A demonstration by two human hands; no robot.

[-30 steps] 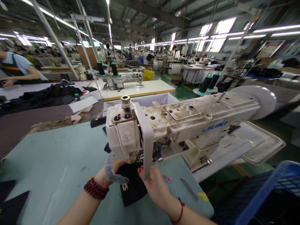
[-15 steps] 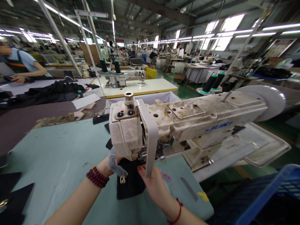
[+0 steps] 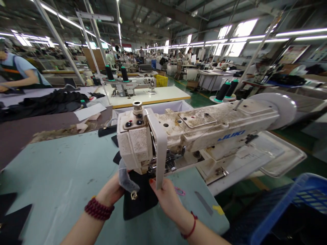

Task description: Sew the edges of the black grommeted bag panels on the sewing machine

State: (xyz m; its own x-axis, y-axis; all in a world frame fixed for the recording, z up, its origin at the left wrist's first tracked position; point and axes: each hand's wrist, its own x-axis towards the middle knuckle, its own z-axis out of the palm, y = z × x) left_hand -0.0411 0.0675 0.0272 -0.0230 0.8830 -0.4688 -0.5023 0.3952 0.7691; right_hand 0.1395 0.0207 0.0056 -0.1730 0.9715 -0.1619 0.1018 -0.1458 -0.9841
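Observation:
A black flat piece (image 3: 139, 206), leather-like and with a gold clasp (image 3: 134, 195), lies under the head of a stained white sewing machine (image 3: 135, 143). Its upper end disappears beneath the machine. My left hand (image 3: 112, 189) is closed on the left edge, its fingertips partly hidden by the machine and a translucent wrapped tube (image 3: 126, 178). On the right edge, my right hand (image 3: 167, 199) pinches the piece with the thumb on top, just beside the white guard bar (image 3: 160, 156). The needle area is mostly concealed.
Tweezers-like pink item (image 3: 180, 191), a grey blade (image 3: 203, 203) and a yellow scrap (image 3: 218, 209) lie to the right on the green tabletop (image 3: 63, 173). More black pieces (image 3: 16, 219) lie at left. A blue basket (image 3: 276, 211) stands at lower right; a co-worker (image 3: 24, 69) is at far left.
The black piece has turned slightly, its lower end swinging left. My left hand has shifted a little down along its edge. The whole view has shifted slightly.

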